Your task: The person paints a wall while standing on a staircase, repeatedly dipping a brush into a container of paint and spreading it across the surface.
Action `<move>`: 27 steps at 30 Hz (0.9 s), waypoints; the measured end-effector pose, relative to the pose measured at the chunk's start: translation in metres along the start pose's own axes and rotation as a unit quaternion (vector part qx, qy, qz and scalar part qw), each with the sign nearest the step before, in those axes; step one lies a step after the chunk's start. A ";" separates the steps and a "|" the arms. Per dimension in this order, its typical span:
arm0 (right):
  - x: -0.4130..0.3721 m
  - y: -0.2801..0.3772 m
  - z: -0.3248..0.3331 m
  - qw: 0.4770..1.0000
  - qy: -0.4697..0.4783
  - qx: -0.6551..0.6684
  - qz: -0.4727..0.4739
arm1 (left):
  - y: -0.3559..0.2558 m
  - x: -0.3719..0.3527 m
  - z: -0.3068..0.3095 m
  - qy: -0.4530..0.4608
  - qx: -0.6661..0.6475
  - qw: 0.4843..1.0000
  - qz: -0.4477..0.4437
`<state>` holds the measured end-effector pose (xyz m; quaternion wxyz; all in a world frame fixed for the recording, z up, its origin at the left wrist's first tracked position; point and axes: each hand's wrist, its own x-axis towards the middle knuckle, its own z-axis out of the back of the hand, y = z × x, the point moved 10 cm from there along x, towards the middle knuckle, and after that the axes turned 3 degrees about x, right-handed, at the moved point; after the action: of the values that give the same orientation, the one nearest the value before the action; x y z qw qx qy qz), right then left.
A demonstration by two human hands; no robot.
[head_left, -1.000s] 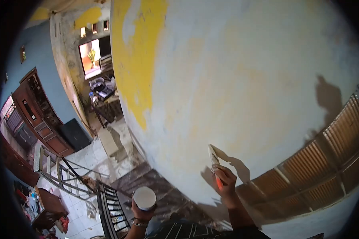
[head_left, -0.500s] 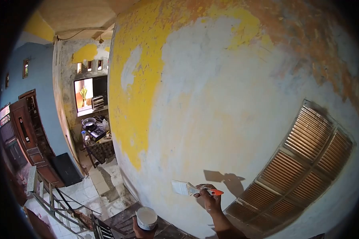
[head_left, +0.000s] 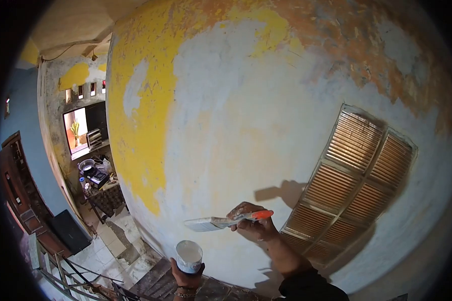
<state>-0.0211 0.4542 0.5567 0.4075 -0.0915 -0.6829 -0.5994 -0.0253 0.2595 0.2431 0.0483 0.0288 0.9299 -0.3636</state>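
Note:
My right hand [head_left: 252, 220] is closed around the handle of a paintbrush [head_left: 211, 224], whose orange handle end points right and whose pale bristles point left. The brush is in front of the wall [head_left: 226, 165], which is partly whitish and partly old yellow and orange-brown. Lower and to the left, my left hand [head_left: 186, 279] holds a small cup [head_left: 189, 256] upright, with white material visible inside. The bristles are above the cup and apart from it. Whether they touch the wall cannot be made out.
A framed panel of ribbed glass [head_left: 354, 175] is set in the wall at right. At left are a metal railing [head_left: 60, 276], a brown door [head_left: 22, 200], a blue wall [head_left: 27, 125] and a cluttered table [head_left: 105, 199] with a stove, below a window opening.
The brush and my right hand have moved up and left, and the brush now lies nearer the cup. My left hand has raised the cup. The view has shifted rightward.

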 end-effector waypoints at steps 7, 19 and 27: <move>0.006 -0.005 0.023 0.992 -0.105 0.055 -0.037 | 0.009 0.000 -0.048 0.025 -0.160 0.981 0.110; 0.015 -0.040 0.028 0.983 -0.053 -0.080 -0.156 | 0.011 0.013 -0.093 0.006 -0.156 0.983 0.092; -0.007 -0.081 0.022 0.965 0.011 -0.178 -0.193 | 0.047 0.019 -0.094 0.026 -0.119 0.986 0.116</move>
<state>-0.0761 0.4553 0.4932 0.2690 -0.0226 -0.5658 -0.7791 -0.0462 0.3578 0.2784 0.0689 0.1403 0.9578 -0.2410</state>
